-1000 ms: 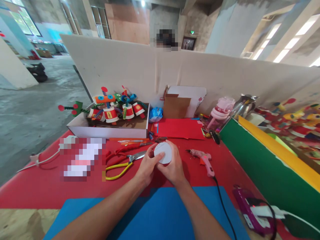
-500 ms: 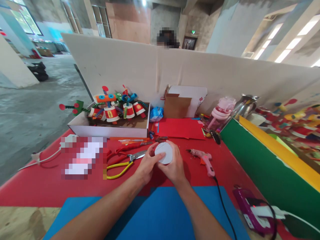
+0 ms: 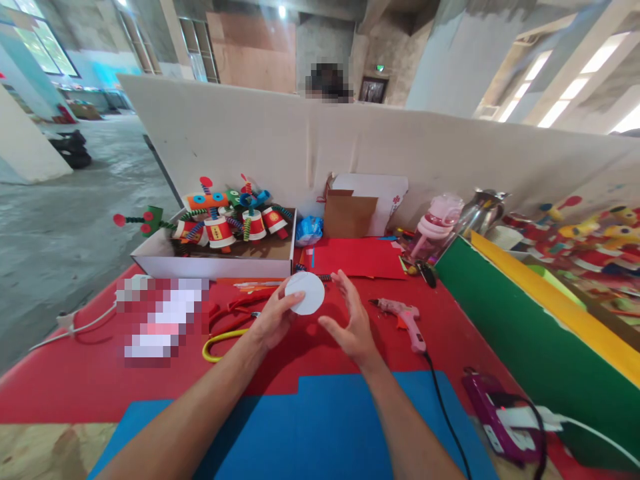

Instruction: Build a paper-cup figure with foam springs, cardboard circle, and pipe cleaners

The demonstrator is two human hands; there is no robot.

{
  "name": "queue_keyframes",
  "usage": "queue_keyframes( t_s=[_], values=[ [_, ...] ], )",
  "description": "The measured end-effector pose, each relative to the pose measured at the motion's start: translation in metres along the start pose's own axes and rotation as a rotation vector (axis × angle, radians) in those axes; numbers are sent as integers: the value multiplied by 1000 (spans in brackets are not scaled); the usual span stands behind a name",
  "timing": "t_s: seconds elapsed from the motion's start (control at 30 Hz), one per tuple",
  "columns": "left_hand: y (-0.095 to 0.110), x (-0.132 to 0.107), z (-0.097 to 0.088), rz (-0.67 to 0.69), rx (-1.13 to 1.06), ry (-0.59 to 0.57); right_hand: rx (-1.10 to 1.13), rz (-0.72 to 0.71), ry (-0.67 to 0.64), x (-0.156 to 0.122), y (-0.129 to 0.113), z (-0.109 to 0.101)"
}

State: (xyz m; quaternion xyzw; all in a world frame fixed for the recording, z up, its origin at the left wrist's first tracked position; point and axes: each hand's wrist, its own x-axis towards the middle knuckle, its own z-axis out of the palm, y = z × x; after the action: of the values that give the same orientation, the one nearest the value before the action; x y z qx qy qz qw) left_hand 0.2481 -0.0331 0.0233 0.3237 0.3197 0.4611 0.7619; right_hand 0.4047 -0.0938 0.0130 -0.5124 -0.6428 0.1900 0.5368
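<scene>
"Where's the white disc (image 3: 307,295), and who has it?"

"Just left of the frame's centre, above the red table cover (image 3: 150,380). The left hand (image 3: 276,312) pinches it by its left side, thumb over the face; its underside is hidden. The right hand (image 3: 355,323) grasps nothing, fingers spread, a little way off."

"Any advice on handling it?"

"I'd keep that thumb near the rim and press lightly, since it looks like card (a guess) and might crease. The right hand would do best to meet the far rim, leaving the face uncovered."

"And room to move?"

"Bare red lies below the disc, down to the blue sheet (image 3: 325,427). To the right, mind the pink glue gun (image 3: 407,321), nozzle towards the right hand, and its cord (image 3: 440,393); beyond rises the green-walled box (image 3: 525,347). Lower left, a yellow-handled tool (image 3: 225,336) lies just beside the left forearm. The white tray's front wall (image 3: 215,268) bounds the upper left."
</scene>
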Motion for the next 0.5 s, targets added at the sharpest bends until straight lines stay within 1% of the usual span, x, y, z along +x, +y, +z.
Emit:
queue_keyframes(
  t_s=[0.07, 0.13, 0.3, 0.5],
  values=[
    [-1, 0, 1, -4, 32, 32, -72, -12, -34, -1, 1, 3],
    [-4, -1, 3, -6, 58, 72, -125, 0, -38, -2, 1, 7],
    [-12, -4, 9, -1, 84, 136, -150, 58, 19, -4, 0, 15],
    [-19, -8, 16, 10, 73, 179, -148, 94, 101, -6, -3, 22]
  ],
)
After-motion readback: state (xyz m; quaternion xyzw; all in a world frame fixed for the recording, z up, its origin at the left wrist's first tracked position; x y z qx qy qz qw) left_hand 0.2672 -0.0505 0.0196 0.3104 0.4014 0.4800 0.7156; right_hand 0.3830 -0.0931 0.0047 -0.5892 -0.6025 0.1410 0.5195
